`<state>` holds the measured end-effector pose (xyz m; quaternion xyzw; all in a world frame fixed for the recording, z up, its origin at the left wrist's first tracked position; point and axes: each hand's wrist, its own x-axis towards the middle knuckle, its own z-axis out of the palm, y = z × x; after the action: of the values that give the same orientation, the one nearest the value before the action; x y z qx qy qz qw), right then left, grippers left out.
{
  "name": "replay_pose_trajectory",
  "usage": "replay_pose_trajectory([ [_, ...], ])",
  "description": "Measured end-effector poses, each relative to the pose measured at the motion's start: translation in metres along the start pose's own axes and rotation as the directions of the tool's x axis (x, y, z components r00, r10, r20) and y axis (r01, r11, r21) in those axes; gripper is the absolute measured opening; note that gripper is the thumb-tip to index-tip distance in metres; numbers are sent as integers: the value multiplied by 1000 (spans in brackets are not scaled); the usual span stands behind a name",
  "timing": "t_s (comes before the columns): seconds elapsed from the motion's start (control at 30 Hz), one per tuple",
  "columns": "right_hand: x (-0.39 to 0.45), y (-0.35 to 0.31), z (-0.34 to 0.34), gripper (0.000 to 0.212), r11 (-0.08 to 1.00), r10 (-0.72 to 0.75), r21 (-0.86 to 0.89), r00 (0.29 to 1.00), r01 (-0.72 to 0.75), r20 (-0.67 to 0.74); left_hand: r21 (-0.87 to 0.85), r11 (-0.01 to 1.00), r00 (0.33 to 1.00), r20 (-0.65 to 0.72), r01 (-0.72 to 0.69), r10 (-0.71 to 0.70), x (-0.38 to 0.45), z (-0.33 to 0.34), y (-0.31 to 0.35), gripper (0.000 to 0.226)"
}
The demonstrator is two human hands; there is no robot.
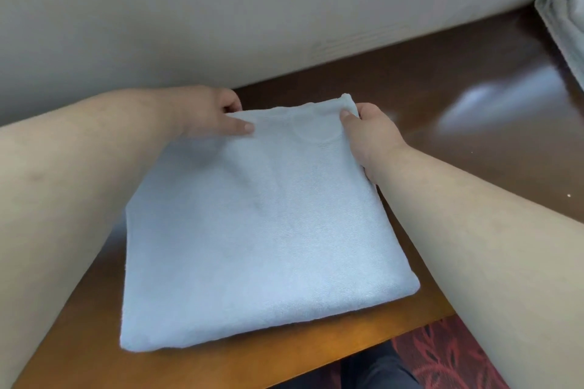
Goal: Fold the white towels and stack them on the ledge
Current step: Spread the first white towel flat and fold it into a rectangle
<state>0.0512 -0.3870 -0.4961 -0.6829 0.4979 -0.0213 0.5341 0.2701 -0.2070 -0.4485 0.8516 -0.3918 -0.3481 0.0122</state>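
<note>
A folded white towel [262,230] lies flat on the brown wooden ledge [442,98], its near edge reaching the ledge's front. My left hand [218,114] pinches the towel's far left corner, thumb on top and fingers tucked behind. My right hand [369,133] grips the far right corner, thumb on top and fingers under the edge. Both corners sit close to the wall.
A beige wall [189,16] rises right behind the ledge. More white towelling [565,28] lies at the far right of the ledge. Glossy bare wood stretches between it and my right hand. Red patterned carpet [448,360] shows below the ledge's front edge.
</note>
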Motion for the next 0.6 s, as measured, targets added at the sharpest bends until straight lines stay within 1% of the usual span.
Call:
replay_pose_trajectory([
  [0.1, 0, 0, 3, 18, 1000, 8, -20, 1000, -9, -18, -25, 993, 985, 134, 114, -110, -21, 0, -32, 42],
  [0.13, 0, 0, 3, 17, 1000, 8, -29, 1000, -9, -28, -19, 989, 978, 154, 146, -142, -28, 1, -42, 41],
  [0.17, -1, 0, 4, 17, 999, 4, -42, 999, -6, -40, -3, 985, 976, 141, 171, -168, -33, 1, -52, 40],
  [0.3, -2, -7, 4, 18, 996, -11, -93, 998, 6, -58, 68, 970, 972, -10, 234, -234, -44, -3, -73, 45],
  [0.37, -4, -8, 4, 22, 993, -13, -120, 998, 5, -64, 42, 971, 969, -90, 236, -232, -45, 3, -79, 44],
  [0.43, -3, -7, 5, 29, 990, -16, -138, 996, 4, -86, -43, 968, 960, -123, 248, -252, -48, 13, -88, 45],
  [0.47, -3, -7, 5, 31, 990, -14, -140, 995, 0, -100, -138, 956, 956, -105, 260, -275, -51, 16, -94, 46],
  [0.53, -4, -8, 6, 33, 988, -6, -151, 992, -13, -123, -371, 893, 953, -62, 255, -298, -61, 20, -106, 41],
  [0.6, -4, -9, 6, 34, 983, 0, -179, 991, -24, -134, -534, 809, 957, 2, 246, -290, -72, 25, -117, 34],
])
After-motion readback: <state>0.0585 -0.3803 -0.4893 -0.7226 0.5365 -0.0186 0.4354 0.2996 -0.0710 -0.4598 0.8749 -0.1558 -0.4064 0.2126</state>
